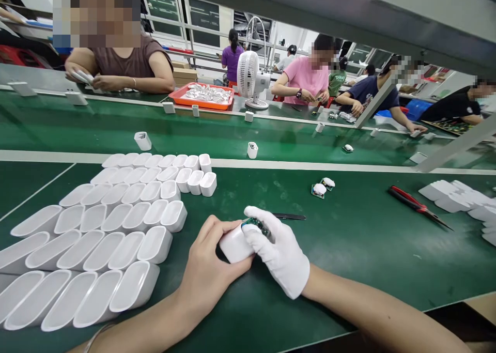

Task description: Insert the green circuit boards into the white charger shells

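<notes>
My bare left hand (211, 257) is closed around a white plastic housing (235, 245), thumb below and fingers above. A green circuit board (256, 224) shows at the housing's right end, pinched by my right hand (281, 249) in a white glove. How far the board sits inside the housing is hidden by the gloved fingers. Just behind the glove lies a pair of dark tweezers (290, 216). Left of my hands, rows of open white housings (134, 286) stand on the green bench. Two small circuit boards with white tops (320, 189) rest farther back.
Red-handled pliers (418, 204) and a pile of white housings (457, 195) lie at the right. Behind a pale strip, a green conveyor belt carries small white housings (252, 150). Across it are co-workers, an orange tray (203, 105) of parts and a white fan (250, 76).
</notes>
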The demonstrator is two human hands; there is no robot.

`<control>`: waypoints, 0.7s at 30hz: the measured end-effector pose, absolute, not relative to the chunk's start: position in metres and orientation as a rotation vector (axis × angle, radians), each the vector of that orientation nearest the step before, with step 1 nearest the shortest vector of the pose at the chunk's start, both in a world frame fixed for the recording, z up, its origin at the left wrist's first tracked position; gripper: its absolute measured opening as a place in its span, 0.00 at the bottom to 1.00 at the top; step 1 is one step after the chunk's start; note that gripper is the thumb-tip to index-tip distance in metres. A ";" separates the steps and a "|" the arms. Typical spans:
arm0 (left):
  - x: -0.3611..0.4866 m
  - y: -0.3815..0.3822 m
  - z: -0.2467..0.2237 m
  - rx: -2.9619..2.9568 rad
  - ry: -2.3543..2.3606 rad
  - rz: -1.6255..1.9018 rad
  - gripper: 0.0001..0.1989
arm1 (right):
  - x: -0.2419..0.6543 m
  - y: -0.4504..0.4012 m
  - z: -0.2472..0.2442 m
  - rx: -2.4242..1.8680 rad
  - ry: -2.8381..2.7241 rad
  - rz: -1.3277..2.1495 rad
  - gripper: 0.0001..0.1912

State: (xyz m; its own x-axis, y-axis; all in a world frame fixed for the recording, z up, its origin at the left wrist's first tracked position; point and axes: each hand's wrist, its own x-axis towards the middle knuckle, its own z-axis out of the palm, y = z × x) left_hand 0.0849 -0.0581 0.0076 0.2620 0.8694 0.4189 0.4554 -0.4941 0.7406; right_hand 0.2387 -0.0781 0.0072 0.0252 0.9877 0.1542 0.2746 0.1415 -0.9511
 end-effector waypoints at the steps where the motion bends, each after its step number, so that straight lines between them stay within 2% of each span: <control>1: 0.085 -0.059 0.008 2.086 1.188 1.180 0.16 | 0.235 -0.078 0.005 -1.302 -1.406 0.878 0.18; 4: 0.086 -0.059 0.007 2.178 1.140 1.319 0.15 | 0.227 -0.078 -0.001 -1.202 -1.345 0.801 0.11; 7: 0.085 -0.059 0.007 2.217 1.103 1.377 0.15 | 0.225 -0.081 0.000 -1.152 -1.302 0.826 0.08; 9: 0.085 -0.060 0.008 2.203 1.106 1.344 0.17 | 0.229 -0.082 0.004 -1.152 -1.282 0.921 0.12; 12: 0.085 -0.062 0.009 2.176 1.113 1.310 0.18 | 0.236 -0.085 0.013 -1.090 -1.302 1.135 0.25; 14: 0.087 -0.064 0.010 2.175 1.103 1.318 0.19 | 0.238 -0.086 0.016 -1.044 -1.336 1.182 0.28; 18: 0.090 -0.066 0.009 2.194 1.060 1.346 0.18 | 0.232 -0.084 0.012 -1.169 -1.372 0.963 0.17; 21: 0.091 -0.066 0.009 2.217 1.023 1.386 0.17 | 0.227 -0.082 0.009 -1.220 -1.370 0.885 0.15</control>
State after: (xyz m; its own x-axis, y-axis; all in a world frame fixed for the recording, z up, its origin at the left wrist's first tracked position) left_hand 0.0914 -0.0664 0.0092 0.2684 0.7212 0.6386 0.3976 -0.6868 0.6085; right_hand 0.2271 -0.0823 0.0095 0.0709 0.9720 0.2240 0.1958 0.2066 -0.9586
